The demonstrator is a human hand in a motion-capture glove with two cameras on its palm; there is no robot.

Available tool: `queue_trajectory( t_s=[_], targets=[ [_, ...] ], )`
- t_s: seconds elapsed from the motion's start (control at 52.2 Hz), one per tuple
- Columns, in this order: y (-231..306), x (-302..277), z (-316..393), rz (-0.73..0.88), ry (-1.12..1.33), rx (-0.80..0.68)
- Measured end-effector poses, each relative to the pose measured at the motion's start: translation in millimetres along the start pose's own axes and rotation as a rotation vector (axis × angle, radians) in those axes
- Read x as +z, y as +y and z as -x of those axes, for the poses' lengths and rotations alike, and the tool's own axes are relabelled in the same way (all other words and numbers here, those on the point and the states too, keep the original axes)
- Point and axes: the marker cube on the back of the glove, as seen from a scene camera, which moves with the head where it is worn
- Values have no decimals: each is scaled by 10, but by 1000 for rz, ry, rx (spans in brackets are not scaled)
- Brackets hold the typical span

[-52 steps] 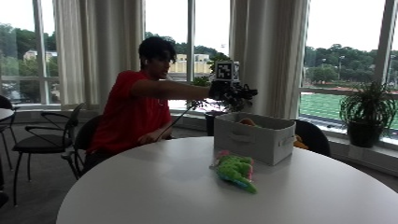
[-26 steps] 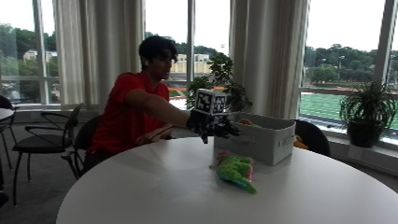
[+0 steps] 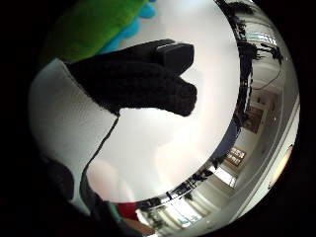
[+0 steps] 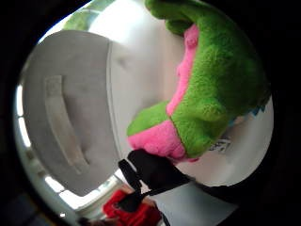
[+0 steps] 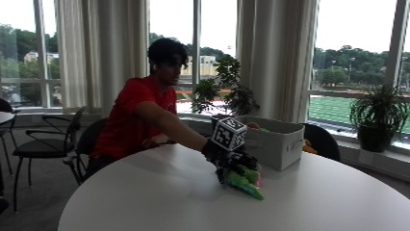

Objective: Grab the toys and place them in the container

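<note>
Outside view showed my gloved right hand point(image 5: 232, 162) had dropped from above the container point(image 5: 272, 140) onto the green toy point(image 5: 245, 179) beside it on the table point(image 5: 160, 197); fingers uncurled, reaching, not yet grasping.

The person point(image 5: 137, 120) wears a red short-sleeved shirt. The right hand point(image 5: 225, 156) wears a black knitted glove. A black strap and a white plastic piece sit at its palm.

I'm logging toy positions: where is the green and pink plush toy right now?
In the outside view, the green and pink plush toy lies on the white table, just in front of the grey container, under the gloved right hand.
</note>
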Motion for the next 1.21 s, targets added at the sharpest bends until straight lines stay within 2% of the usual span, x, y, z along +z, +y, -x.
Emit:
queue_trajectory(
  t_s=[0.172, 0.306, 0.402, 0.479, 0.574, 0.747, 0.938, 1.206],
  targets=[
    [30, 111, 49, 131, 40, -51],
    [50, 201, 156, 169, 238, -67],
    [7, 171, 135, 106, 217, -71],
    [0, 145, 26, 36, 246, -158],
    [-9, 111, 160, -105, 65, 1],
    [-31, 22, 238, -328, 181, 58],
    [-39, -65, 301, -397, 240, 38],
    [210, -327, 393, -406, 96, 18]
  ],
)
